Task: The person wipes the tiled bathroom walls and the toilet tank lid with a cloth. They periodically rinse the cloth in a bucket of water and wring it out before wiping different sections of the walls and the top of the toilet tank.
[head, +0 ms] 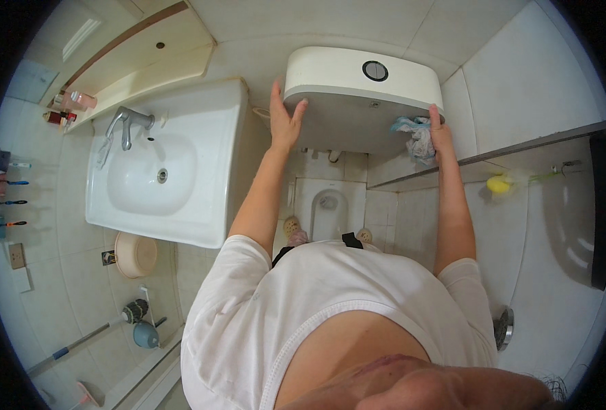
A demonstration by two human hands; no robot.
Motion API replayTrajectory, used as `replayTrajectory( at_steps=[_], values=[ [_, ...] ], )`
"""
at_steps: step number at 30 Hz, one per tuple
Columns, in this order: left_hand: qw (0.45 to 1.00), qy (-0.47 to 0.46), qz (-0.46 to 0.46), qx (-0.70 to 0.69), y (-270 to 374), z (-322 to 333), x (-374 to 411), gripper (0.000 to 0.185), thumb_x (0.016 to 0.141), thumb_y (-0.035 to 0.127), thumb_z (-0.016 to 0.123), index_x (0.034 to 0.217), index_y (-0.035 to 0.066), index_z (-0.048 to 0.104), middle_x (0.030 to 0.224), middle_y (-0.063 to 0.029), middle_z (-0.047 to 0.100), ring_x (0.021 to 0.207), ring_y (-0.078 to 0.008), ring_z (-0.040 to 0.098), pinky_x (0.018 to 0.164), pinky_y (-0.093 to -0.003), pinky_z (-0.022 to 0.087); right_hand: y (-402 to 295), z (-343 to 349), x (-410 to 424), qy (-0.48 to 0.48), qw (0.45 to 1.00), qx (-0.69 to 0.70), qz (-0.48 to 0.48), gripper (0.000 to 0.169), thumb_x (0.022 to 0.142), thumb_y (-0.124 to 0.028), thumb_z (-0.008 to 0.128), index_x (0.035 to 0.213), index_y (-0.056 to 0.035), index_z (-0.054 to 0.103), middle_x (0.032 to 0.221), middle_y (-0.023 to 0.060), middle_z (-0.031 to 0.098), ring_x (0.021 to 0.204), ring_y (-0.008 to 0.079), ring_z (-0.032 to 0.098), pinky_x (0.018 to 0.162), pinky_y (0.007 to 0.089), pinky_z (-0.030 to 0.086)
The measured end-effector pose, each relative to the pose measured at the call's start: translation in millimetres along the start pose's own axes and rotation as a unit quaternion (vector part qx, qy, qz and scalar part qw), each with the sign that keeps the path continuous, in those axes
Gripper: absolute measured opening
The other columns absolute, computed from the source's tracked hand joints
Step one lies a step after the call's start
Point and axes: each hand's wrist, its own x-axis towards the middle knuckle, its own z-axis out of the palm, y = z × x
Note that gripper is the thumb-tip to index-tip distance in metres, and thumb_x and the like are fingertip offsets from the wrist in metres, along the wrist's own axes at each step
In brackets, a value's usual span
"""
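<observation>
A white toilet cistern [333, 118] hangs on the wall before me, its front face in shadow. Its rounded lid [328, 66] carries a round dual flush button [375, 71]. My left hand [285, 123] grips the left end of the cistern, thumb on the front near the lid's edge and fingers along the side. At the right end, my right hand [440, 134] holds a crumpled white and blue cloth [419, 141] against the front corner. The thumb points up beside the lid's edge; the other right fingers are mostly hidden.
Left of the cistern stands a white washbasin [205, 154] with a grey tap [127, 125]. Below lies a squat toilet [329, 215], with my feet in clogs on both sides. A dark-edged partition ledge [507, 146] runs along the right. A yellow scrubber [498, 183] hangs beyond it.
</observation>
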Motion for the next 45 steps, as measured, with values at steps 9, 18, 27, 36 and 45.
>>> replayTrajectory(
  at_steps=[9, 18, 27, 36, 45],
  values=[
    [0.913, -0.008, -0.398, -0.085, -34.6, 9.1, -80.7, 0.090, 0.086, 0.050, 0.062, 0.143, -0.007, 0.023, 0.143, -0.0299, 0.033, 0.134, -0.0382, 0.035, 0.105, -0.0450, 0.034, -9.6, 12.3, -50.3, 0.029, 0.993, -0.109, -0.027, 0.085, 0.070, -0.063, 0.073, 0.113, 0.0087, 0.058, 0.111, 0.0218, 0.063, 0.102, 0.0305, 0.061, 0.088, 0.0362, 0.046],
    [0.607, 0.004, -0.653, -0.453, -45.6, 68.0, -96.3, 0.108, 0.080, 0.085, 0.026, 0.152, 0.007, 0.005, 0.153, -0.0259, 0.013, 0.141, -0.0458, 0.016, 0.107, -0.0638, 0.021, -157.3, 13.0, -69.7, -0.063, 0.843, -0.515, -0.143, 0.067, 0.070, -0.059, 0.073, 0.093, 0.0032, 0.064, 0.088, 0.0218, 0.067, 0.084, 0.0350, 0.065, 0.073, 0.0408, 0.051],
    [0.510, 0.214, -0.585, -0.593, -53.8, 123.2, -38.8, 0.113, 0.072, 0.092, 0.010, 0.153, 0.013, 0.007, 0.158, -0.0116, 0.012, 0.142, -0.0388, 0.017, 0.106, -0.0679, 0.016, -169.5, 53.9, -61.4, -0.120, 0.638, -0.739, -0.180, 0.060, 0.077, -0.060, 0.067, 0.080, -0.0001, 0.067, 0.083, 0.0193, 0.069, 0.083, 0.0347, 0.067, 0.072, 0.0420, 0.052],
    [0.552, 0.119, -0.627, -0.537, -89.2, 116.6, -74.1, 0.107, 0.075, 0.089, 0.022, 0.153, 0.016, 0.006, 0.153, -0.0094, 0.023, 0.133, -0.0375, 0.032, 0.099, -0.0635, 0.031, -171.5, 57.1, -56.3, -0.128, 0.601, -0.756, -0.224, 0.060, 0.079, -0.060, 0.065, 0.079, 0.0003, 0.067, 0.082, 0.0202, 0.068, 0.081, 0.0368, 0.066, 0.070, 0.0433, 0.051],
    [0.735, -0.243, -0.593, -0.223, -99.3, 44.1, -233.2, 0.054, 0.084, 0.058, 0.059, 0.092, 0.005, 0.067, 0.092, -0.0074, 0.066, 0.072, -0.0218, 0.060, 0.058, -0.0396, 0.045, -164.0, 46.1, -51.1, -0.156, 0.545, -0.786, -0.244, 0.065, 0.085, -0.063, 0.055, 0.081, 0.0013, 0.068, 0.086, 0.0231, 0.067, 0.086, 0.0389, 0.065, 0.073, 0.0468, 0.050]
  ],
)
